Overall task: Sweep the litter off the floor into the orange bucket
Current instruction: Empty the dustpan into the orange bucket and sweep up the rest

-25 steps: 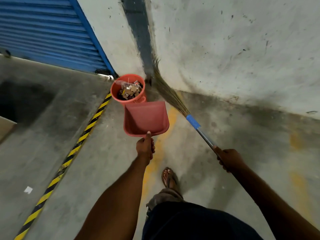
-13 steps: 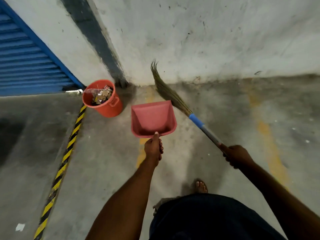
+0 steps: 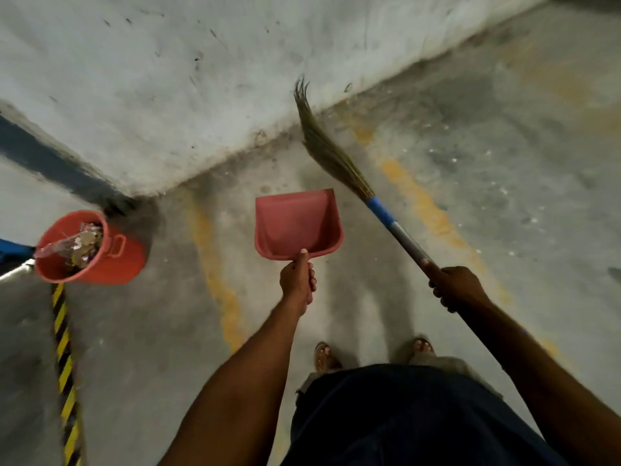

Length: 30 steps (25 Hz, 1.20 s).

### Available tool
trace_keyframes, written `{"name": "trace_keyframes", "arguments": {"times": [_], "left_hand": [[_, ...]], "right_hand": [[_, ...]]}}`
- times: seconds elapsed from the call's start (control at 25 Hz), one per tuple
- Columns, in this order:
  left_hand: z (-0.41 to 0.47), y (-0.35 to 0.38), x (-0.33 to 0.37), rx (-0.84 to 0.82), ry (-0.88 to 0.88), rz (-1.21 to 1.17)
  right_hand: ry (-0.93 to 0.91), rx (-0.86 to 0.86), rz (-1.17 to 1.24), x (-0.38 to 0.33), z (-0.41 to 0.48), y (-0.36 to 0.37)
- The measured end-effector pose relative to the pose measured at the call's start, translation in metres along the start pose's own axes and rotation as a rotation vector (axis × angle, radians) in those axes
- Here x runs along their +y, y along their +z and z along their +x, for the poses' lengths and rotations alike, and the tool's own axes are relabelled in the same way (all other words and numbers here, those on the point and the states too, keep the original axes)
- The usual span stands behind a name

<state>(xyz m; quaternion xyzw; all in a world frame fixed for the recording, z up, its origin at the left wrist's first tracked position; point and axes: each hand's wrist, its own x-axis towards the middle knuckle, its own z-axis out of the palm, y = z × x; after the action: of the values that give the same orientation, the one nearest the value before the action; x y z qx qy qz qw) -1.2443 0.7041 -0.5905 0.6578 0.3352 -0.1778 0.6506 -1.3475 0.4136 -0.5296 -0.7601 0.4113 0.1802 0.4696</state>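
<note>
The orange bucket (image 3: 112, 262), well left of the dustpan (image 3: 295, 222), already holds litter (image 3: 82, 238). The left grip (image 3: 297, 280) is curled round the empty dustpan's handle, the right grip (image 3: 457, 287) round the broom (image 3: 336, 158); pale specks (image 3: 454, 160) right of the dustpan look unswept.

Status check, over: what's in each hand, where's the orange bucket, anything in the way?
Left hand grips pink dustpan, which looks empty. Right hand grips broom handle. Orange bucket at left, holding litter. Bare floor between dustpan and bucket.

The person has bare forearms (image 3: 255, 364), a dark navy garment (image 3: 403, 415), and open-toed sandals (image 3: 324, 359) on both feet.
</note>
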Motion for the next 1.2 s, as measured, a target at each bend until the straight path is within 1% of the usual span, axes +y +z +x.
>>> {"name": "trace_keyframes", "arguments": {"times": [0.12, 0.32, 0.44, 0.64, 0.88, 1.2], "left_hand": [[-0.021, 0.066, -0.001, -0.096, 0.031, 0.128], [-0.063, 0.207, -0.025, -0.209, 0.061, 0.237], [-0.09, 0.295, -0.033, -0.304, 0.087, 0.338], [-0.128, 0.428, -0.031, -0.458, 0.127, 0.483], [-0.141, 0.589, -0.027, -0.57, 0.169, 0.523], [-0.163, 0.802, -0.012, -0.687, 0.136, 0.624]], "right_hand": [[0.041, 0.046, 0.102, 0.042, 0.005, -0.051], [0.093, 0.116, 0.222, 0.11, 0.022, -0.169], [0.104, 0.181, 0.284, 0.141, 0.038, -0.239], [0.143, 0.295, 0.391, 0.187, 0.062, -0.332], [0.222, 0.4, 0.49, 0.223, 0.114, -0.427], [0.288, 0.514, 0.594, 0.238, 0.202, -0.57]]}}
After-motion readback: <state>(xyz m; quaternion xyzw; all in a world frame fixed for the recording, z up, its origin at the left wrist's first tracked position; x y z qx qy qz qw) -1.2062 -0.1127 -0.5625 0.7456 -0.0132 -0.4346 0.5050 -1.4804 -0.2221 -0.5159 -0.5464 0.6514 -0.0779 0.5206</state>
